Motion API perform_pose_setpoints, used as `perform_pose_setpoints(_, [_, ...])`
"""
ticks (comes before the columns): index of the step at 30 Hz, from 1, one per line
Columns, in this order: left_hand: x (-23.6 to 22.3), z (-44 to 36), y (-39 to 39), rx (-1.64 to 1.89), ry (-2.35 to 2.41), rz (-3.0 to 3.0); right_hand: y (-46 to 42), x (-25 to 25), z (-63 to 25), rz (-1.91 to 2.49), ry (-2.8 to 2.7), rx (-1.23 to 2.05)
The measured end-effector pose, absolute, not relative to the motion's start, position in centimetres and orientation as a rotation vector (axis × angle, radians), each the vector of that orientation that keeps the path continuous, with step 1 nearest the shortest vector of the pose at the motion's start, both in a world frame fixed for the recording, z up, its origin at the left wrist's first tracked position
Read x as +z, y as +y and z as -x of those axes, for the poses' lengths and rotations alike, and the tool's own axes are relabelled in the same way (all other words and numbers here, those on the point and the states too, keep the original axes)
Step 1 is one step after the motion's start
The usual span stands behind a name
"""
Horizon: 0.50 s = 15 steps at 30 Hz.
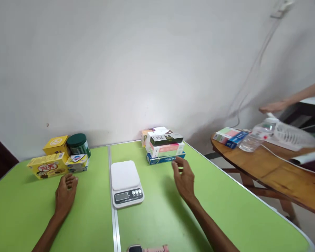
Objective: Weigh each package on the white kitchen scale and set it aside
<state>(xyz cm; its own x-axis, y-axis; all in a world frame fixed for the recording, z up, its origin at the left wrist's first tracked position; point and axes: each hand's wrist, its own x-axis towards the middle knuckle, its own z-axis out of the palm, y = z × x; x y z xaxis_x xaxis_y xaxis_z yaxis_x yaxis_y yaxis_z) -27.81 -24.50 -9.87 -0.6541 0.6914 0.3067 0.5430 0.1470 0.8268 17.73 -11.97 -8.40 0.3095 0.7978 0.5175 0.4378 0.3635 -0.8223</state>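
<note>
a: how do the shapes and surfaces look?

b: the kitchen scale (125, 175) is a smooth white slab with rounded corners on a green table (152, 224). left of it and farther back are a yellow biscuit carton (47, 166), a small yellow-and-white box (78, 164) and a round dark green canister (77, 141). behind it to the right, cardboard boxes lie stacked: a dark green box (166, 139), a pink-and-white box (166, 150), then a blue box (157, 160).

a: what's hard to make out?

b: the scale's fine print. a pink-strapped watch (154, 249) in front of it is cut off below, and a co-worker's hand (274, 106), far to its right, is blurred.

a: and the person's own hands?

b: left of the scale, the left hand (65, 191) is loosely curled near the biscuit carton; i can't tell whether its fingertips meet. right of the scale, the right hand (184, 177) has thumb and bent fingers apart by the blue box; contact is unclear.
</note>
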Motion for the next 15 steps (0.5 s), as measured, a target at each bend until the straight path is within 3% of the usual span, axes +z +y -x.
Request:
perform_pose_setpoints(6, [-5.5,17.8,-21.0,1.568,2.042,-1.559,-7.1,-13.2,-23.5,1.437,-0.948,0.360])
perform_pose_setpoints(15, [-2.4,2.5,-11.3,1.248,1.652,-1.953,-0.5,-12.8,-22.9,1.322,-0.873,0.401])
